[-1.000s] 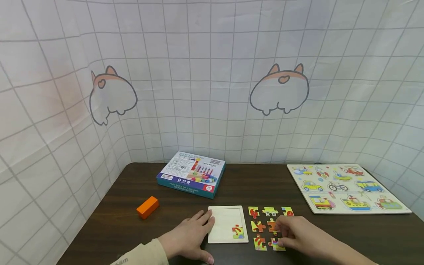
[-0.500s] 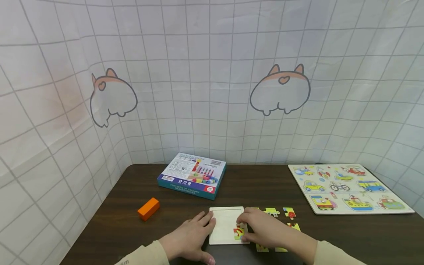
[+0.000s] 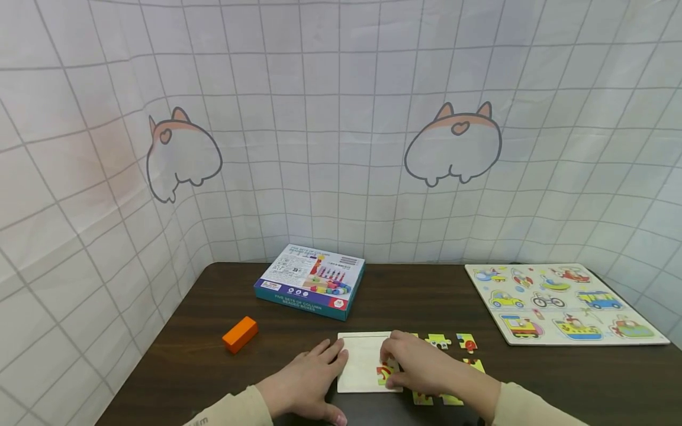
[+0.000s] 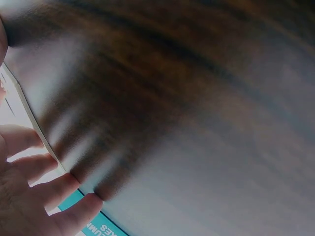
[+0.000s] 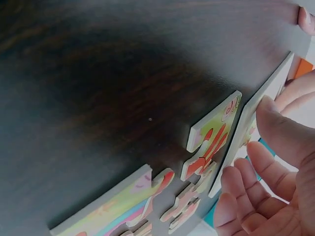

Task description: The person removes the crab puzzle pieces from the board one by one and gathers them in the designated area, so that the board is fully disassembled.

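In the head view, a pale square puzzle tray [image 3: 358, 365] lies on the dark table. One red, yellow and green puzzle piece [image 3: 383, 374] sits in its lower right corner. My left hand [image 3: 305, 381] rests beside the tray, fingers spread, with fingertips touching its left edge. Over the tray's right edge, my right hand [image 3: 418, 365] pinches that piece between thumb and curled index finger; the hand partly covers it. In the right wrist view, the thumb [image 5: 283, 130] lies at the tray rim. Several loose puzzle pieces [image 3: 438, 341] lie right of the tray, some hidden under the hand.
A teal and white box [image 3: 310, 281] stands behind the tray. An orange block [image 3: 240, 335] lies at the left. A white board with vehicle pictures [image 3: 565, 305] is at the back right. A white gridded curtain [image 3: 341, 148] encloses the table's back and sides.
My right hand has moved left from the loose pieces to the piece in the tray, and has stayed there over the last half second. The left hand has kept its place.
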Demonstrator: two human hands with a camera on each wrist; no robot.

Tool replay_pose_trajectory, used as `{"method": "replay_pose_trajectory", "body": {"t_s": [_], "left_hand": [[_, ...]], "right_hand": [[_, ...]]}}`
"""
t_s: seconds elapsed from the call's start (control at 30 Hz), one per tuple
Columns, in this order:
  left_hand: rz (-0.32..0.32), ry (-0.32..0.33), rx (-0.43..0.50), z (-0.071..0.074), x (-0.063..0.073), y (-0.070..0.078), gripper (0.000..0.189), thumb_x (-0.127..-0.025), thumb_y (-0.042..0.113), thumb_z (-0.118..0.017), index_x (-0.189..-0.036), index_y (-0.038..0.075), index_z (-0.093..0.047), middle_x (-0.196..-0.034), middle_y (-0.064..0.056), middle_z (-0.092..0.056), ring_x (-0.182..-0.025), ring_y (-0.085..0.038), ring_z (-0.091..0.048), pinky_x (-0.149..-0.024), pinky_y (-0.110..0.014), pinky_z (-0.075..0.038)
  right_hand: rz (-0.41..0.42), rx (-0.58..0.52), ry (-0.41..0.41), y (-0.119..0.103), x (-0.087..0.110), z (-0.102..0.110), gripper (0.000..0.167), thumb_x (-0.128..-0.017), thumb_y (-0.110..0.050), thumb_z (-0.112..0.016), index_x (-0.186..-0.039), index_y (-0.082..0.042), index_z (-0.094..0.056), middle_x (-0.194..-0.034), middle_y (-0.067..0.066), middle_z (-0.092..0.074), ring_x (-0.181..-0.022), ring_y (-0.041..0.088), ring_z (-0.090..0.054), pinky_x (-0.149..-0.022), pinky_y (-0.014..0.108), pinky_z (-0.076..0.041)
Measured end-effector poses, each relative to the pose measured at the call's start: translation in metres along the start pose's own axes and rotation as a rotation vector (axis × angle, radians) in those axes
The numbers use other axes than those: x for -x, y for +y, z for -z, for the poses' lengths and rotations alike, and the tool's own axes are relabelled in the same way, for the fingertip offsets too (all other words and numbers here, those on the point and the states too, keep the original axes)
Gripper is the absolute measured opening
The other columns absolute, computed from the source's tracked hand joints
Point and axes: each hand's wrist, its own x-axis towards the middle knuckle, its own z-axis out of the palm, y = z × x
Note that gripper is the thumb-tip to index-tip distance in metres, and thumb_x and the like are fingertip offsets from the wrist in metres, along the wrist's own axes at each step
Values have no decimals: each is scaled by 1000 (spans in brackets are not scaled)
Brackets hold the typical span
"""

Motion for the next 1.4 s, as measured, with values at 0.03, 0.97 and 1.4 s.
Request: {"method": "replay_pose_trajectory", "body": {"t_s": [0.03, 0.97, 1.4], "left_hand": [[3, -1, 0, 1, 1, 1, 100, -79, 66, -76, -158, 18, -41, -168, -7, -30, -153, -36, -33, -113, -61, -41], [-26, 8, 18, -16, -10, -13, 105, -76, 72, -75, -159, 19, -39, -169, -7, -29, -153, -38, -32, -112, -63, -41], [-9, 12, -15, -1, 0, 0, 101, -78, 67, -77, -158, 17, -40, -169, -7, -29, -152, -37, -33, -113, -61, -42]], "right_hand": [[-5, -3, -2, 0, 0, 0, 27, -81, -27, -88, -96, -13, -70, -92, -4, -58, -75, 4, -47, -69, 26, -48], [35, -347, 125, 10, 19, 9, 13, -94, -8, -73, -96, -12, -61, -80, -8, -64, -68, -1, -56, -60, 21, -49], [-61, -296, 199, 70, 87, 33, 8, -96, -11, -70, -99, -10, -63, -78, -7, -66, -61, -1, -55, -53, 24, -48]]}}
